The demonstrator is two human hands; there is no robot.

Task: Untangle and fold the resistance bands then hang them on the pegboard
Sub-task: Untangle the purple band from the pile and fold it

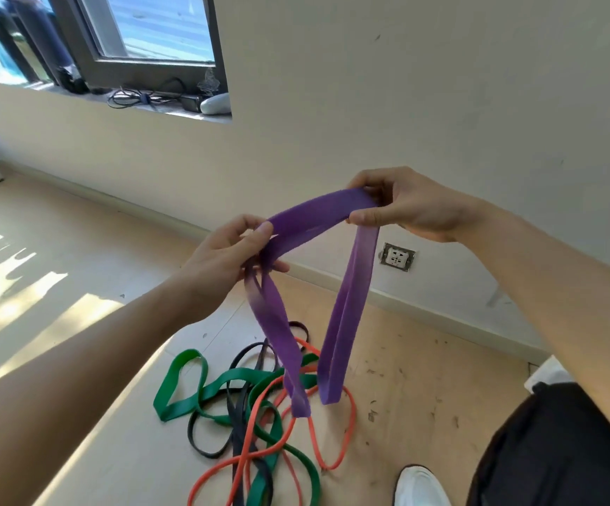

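Observation:
A wide purple resistance band (350, 308) is held up in the air between both hands. My left hand (230, 257) pinches one fold of it, my right hand (409, 206) pinches the other, and a short span stretches between them. Two loops of the purple band hang down toward the floor. Below them lies a tangled heap: a green band (183, 392), an orange band (347, 432) and a dark navy band (237, 432), all crossing one another. No pegboard is in view.
A cream wall with a power socket (397, 256) stands just behind the hands. A window sill (172, 104) with cables is at the upper left. My white shoe (420, 487) and dark trouser leg (558, 451) are at the lower right on the beige floor.

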